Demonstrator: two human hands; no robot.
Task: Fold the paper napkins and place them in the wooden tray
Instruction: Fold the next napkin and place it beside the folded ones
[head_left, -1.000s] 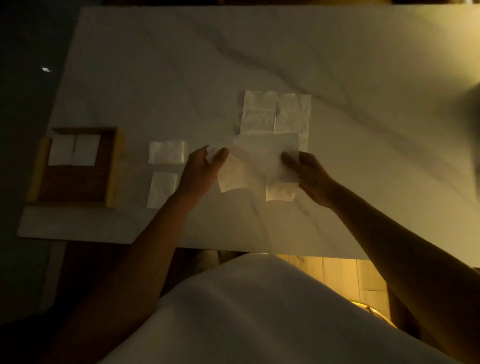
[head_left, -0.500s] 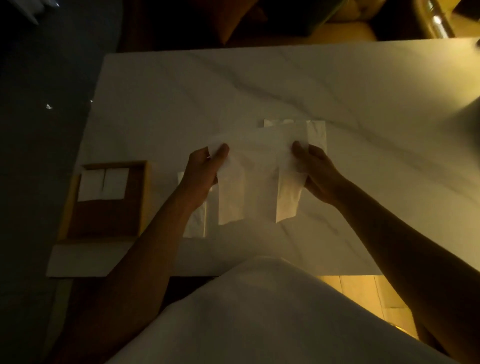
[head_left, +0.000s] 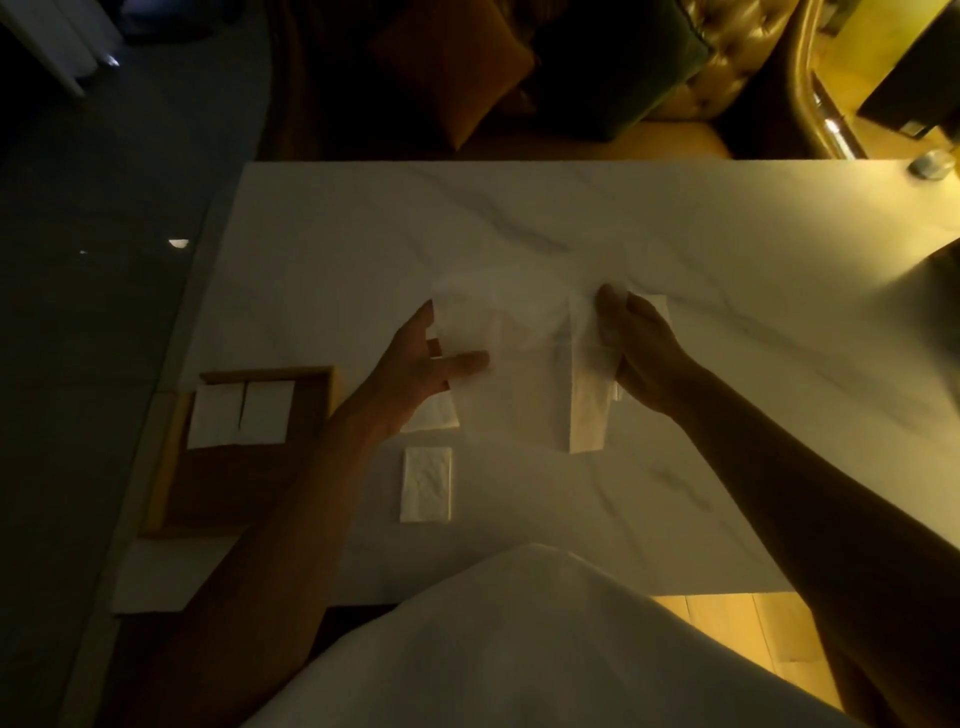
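A thin white paper napkin (head_left: 524, 358), blurred by motion, is spread above the marble table (head_left: 363, 249) between my hands. My left hand (head_left: 421, 364) pinches its left edge with thumb up and fingers spread. My right hand (head_left: 636, 345) grips its right edge, where a fold hangs down. The wooden tray (head_left: 166, 467) sits at the table's left edge with two folded napkins (head_left: 241, 413) side by side at its far end. One folded napkin (head_left: 427, 484) lies on the table right of the tray; another (head_left: 434, 415) peeks out under my left hand.
A corner of more napkins (head_left: 657, 304) shows behind my right hand. A sofa with cushions (head_left: 457, 67) stands beyond the table's far edge. My white-clad lap (head_left: 519, 649) fills the near foreground. Dark floor lies to the left.
My hands have lifted the napkin and spread it wider, and it now blurs with motion. My head has tilted up, so the table sits lower in view and the sofa shows.
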